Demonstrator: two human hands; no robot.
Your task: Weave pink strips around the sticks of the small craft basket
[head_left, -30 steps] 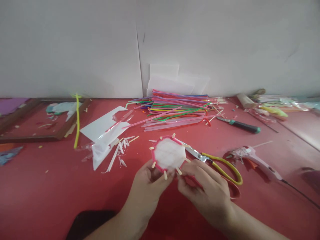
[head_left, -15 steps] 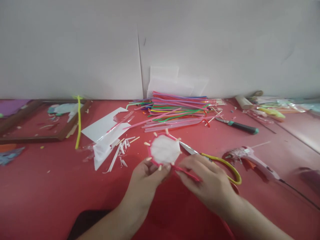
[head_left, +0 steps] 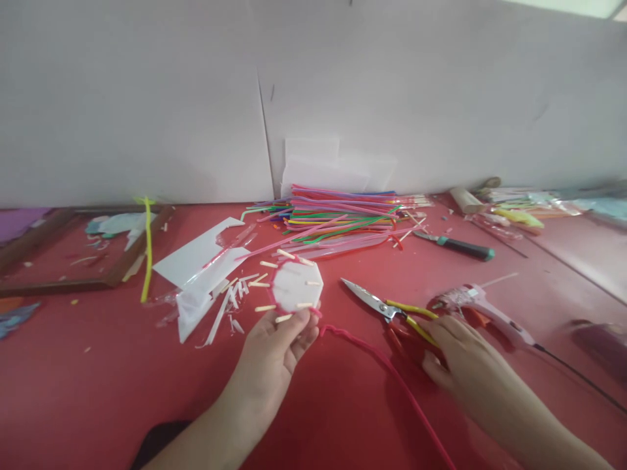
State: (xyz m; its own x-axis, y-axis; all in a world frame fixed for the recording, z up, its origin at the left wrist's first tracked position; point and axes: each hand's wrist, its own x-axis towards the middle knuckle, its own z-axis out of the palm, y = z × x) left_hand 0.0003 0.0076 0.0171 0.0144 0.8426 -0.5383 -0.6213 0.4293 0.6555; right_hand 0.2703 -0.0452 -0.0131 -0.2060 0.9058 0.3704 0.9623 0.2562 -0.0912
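Observation:
My left hand [head_left: 281, 343] pinches the lower edge of a white many-sided disc [head_left: 296, 285]. Short pale wooden sticks [head_left: 265, 308] stand out around it, with pink pipe cleaner [head_left: 271, 281] wound along the left side. From near my left fingertips a long pink pipe cleaner [head_left: 379, 356] trails down to the bottom edge. My right hand [head_left: 455, 349] is on the handles of the scissors [head_left: 386, 307], fingers curled over a yellow handle. Their blades point up and left toward the disc; the grip is partly hidden behind my fingers.
Behind the disc lies a pile of coloured pipe cleaners [head_left: 343, 215]. White paper [head_left: 196, 251] and cut scraps [head_left: 228, 307] are to the left, beside a brown frame [head_left: 63, 285]. At right are a craft knife [head_left: 465, 248] and a glue gun [head_left: 494, 316] with its cord.
My right hand has let go of the pink pipe cleaner and moved right onto the scissors' handles. My left hand has tilted the disc and shifted it slightly left.

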